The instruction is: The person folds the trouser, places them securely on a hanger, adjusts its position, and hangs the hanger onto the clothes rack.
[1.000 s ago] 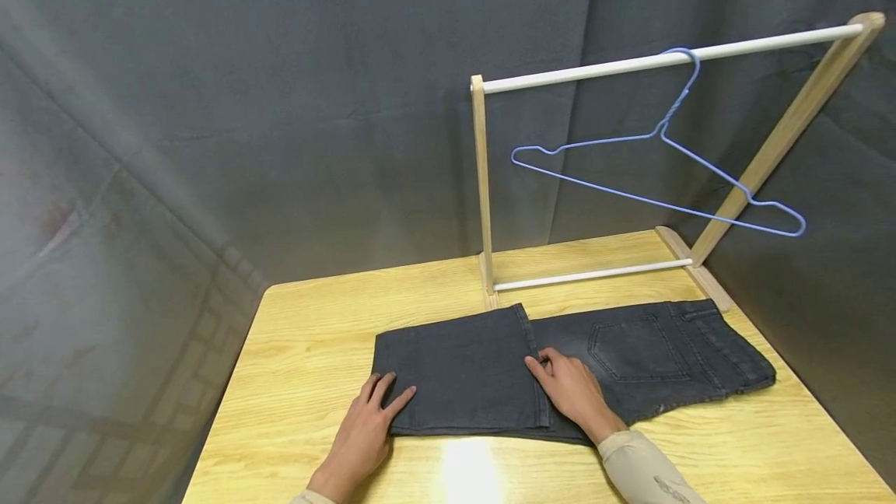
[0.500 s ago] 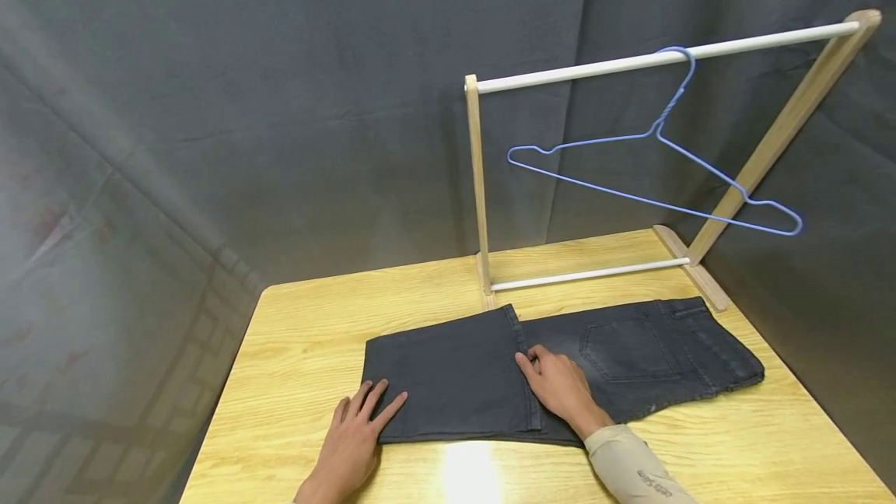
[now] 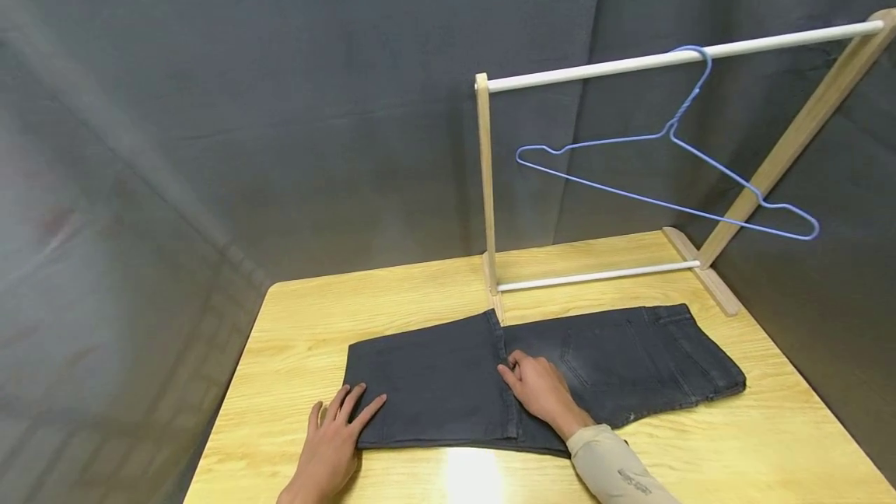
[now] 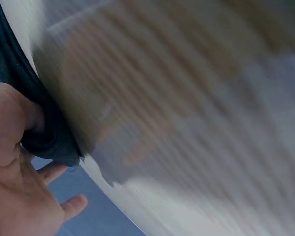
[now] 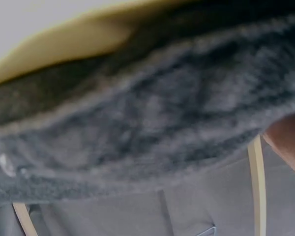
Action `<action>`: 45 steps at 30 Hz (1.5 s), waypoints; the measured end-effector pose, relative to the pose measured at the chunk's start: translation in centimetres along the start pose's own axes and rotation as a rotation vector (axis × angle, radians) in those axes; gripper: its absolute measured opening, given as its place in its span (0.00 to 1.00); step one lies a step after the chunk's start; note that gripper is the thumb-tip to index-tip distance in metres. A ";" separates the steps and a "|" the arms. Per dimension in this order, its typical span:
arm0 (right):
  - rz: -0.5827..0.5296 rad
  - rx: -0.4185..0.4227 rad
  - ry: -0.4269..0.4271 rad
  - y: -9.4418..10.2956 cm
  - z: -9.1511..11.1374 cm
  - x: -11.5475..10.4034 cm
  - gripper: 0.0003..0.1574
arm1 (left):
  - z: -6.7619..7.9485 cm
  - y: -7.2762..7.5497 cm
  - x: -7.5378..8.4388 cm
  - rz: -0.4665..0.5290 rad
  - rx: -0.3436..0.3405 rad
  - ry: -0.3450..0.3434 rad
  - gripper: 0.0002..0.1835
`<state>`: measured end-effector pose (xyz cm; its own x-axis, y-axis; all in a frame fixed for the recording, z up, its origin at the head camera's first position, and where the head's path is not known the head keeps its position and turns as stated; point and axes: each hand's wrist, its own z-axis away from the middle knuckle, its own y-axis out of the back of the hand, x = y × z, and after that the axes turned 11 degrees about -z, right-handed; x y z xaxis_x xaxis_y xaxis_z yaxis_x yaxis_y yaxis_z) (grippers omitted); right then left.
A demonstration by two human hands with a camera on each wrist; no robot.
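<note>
A pair of dark jeans (image 3: 630, 364) lies along the wooden table, one leg end folded over the rest at the left. My left hand (image 3: 325, 446) rests with spread, fairly straight fingers on the left edge of that fold. Close up in the left wrist view, the hand (image 4: 19, 167) has its palm showing, and the denim hides several fingertips. At the turned-over hem, my right hand (image 3: 539, 391) pinches the cloth between thumb and curled fingers. Mostly dark denim (image 5: 137, 118) fills the right wrist view, with a bit of that hand (image 5: 290, 142) at the edge.
Behind the jeans stands a wooden rack (image 3: 485, 185) with a white rail (image 3: 595, 71). A blue wire hanger (image 3: 630, 197) hangs from the rail. The table (image 3: 315, 309) carries everything, with a grey curtain (image 3: 350, 99) behind and at both sides.
The jeans have slid left across the table along with both hands. Their waist end now sits farther from the table's right edge. The hanger stays on the rail.
</note>
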<state>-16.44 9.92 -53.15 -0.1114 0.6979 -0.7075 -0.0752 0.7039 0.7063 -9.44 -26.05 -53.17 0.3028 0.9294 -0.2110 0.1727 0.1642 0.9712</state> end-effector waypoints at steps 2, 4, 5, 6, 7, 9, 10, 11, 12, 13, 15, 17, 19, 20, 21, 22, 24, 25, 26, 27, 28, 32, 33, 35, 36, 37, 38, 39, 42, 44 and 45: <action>0.007 0.009 -0.004 0.0 0.1 0.0 0.15 | -0.2 0.0 0.0 0.013 0.005 -0.003 0.44; 0.009 0.007 -0.006 0.1 0.2 0.0 0.14 | -0.4 0.0 0.0 0.027 0.013 -0.006 0.43; 0.007 0.005 -0.004 0.1 0.2 0.0 0.14 | -0.5 0.1 0.0 0.032 0.015 -0.006 0.42; 0.003 0.001 0.000 0.2 0.2 0.0 0.14 | -0.5 0.1 0.0 0.036 0.013 -0.007 0.42; -0.002 -0.003 0.005 0.2 0.2 0.0 0.14 | -0.6 0.1 0.0 0.041 0.008 -0.010 0.43; -0.010 -0.010 0.015 0.3 0.2 0.0 0.15 | -0.7 0.1 0.0 0.048 -0.001 -0.018 0.43; -0.012 -0.014 0.021 0.4 0.2 0.0 0.14 | -0.7 0.1 -0.1 0.049 -0.003 -0.022 0.43; -0.014 -0.015 0.030 0.4 0.2 0.0 0.13 | -0.8 0.2 -0.1 0.048 -0.008 -0.024 0.43; -0.017 -0.017 0.042 0.4 0.2 0.0 0.13 | -0.8 0.2 -0.1 0.044 -0.007 -0.029 0.43; -0.022 -0.017 0.054 0.4 0.3 0.0 0.12 | -0.8 0.2 -0.1 0.042 -0.001 -0.035 0.43; -0.033 -0.009 0.088 0.4 0.2 0.0 0.09 | -0.8 0.2 -0.2 0.033 0.014 -0.045 0.42; -0.058 0.009 0.124 0.6 0.3 0.0 0.07 | -0.9 0.3 -0.2 0.027 0.034 -0.058 0.43; -0.077 0.037 0.159 0.8 0.3 0.1 0.07 | -0.9 0.3 -0.2 0.025 0.067 -0.079 0.42; -0.082 0.057 0.179 1.0 0.3 0.2 0.07 | -0.9 0.3 -0.2 0.023 0.079 -0.089 0.43; -0.088 0.072 0.190 1.2 0.4 0.2 0.07 | -0.9 0.3 -0.2 0.022 0.096 -0.100 0.42; -0.091 0.088 0.197 1.3 0.4 0.3 0.08 | -0.9 0.3 -0.1 0.020 0.111 -0.111 0.42; -0.085 0.119 0.195 1.6 0.6 0.5 0.09 | -0.9 0.3 -0.1 0.018 0.140 -0.135 0.42; -0.078 0.133 0.183 1.8 0.7 0.6 0.10 | -1.0 0.4 0.0 0.018 0.152 -0.145 0.43; -0.073 0.149 0.167 2.1 0.9 0.7 0.12 | -1.0 0.5 0.0 0.013 0.165 -0.156 0.42; -0.063 0.162 0.146 2.4 1.0 0.8 0.13 | -1.1 0.5 0.1 0.016 0.179 -0.165 0.42; -0.052 0.174 0.123 2.7 1.1 0.9 0.14 | -1.1 0.6 0.2 0.018 0.191 -0.175 0.42; -0.030 0.204 0.034 4.7 1.6 1.7 0.18 | -1.4 0.8 0.7 0.039 0.241 -0.217 0.41; -0.027 0.205 0.015 5.2 1.7 1.9 0.19 | -1.5 0.8 0.8 0.047 0.252 -0.228 0.40; -0.019 0.185 -0.032 6.2 1.9 2.4 0.19 | -1.6 0.8 1.2 0.061 0.267 -0.249 0.39; 0.000 0.171 -0.060 6.7 2.0 2.6 0.19 | -1.7 0.8 1.3 0.072 0.267 -0.259 0.38; 0.017 0.139 -0.097 7.1 2.1 2.9 0.19 | -1.8 0.8 1.5 0.075 0.263 -0.267 0.37; 0.041 0.107 -0.129 7.4 2.2 3.1 0.19 | -1.9 0.8 1.6 0.075 0.256 -0.273 0.36; 0.070 0.072 -0.156 7.6 2.3 3.3 0.19 | -2.0 0.7 1.8 0.071 0.244 -0.277 0.36; 0.140 -0.019 -0.222 7.9 2.3 3.5 0.22 | -2.1 0.7 2.1 0.063 0.209 -0.277 0.36; 0.158 -0.053 -0.255 7.9 2.3 3.4 0.25 | -2.1 0.6 2.3 0.056 0.195 -0.271 0.35; 0.153 -0.060 -0.270 8.0 2.2 3.3 0.28 | -2.2 0.6 2.4 0.055 0.190 -0.270 0.35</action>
<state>-15.21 18.12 -49.89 0.1403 0.8104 -0.5689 -0.1368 0.5849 0.7995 -10.65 -22.98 -52.86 0.5495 0.8099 -0.2051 0.3131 0.0281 0.9493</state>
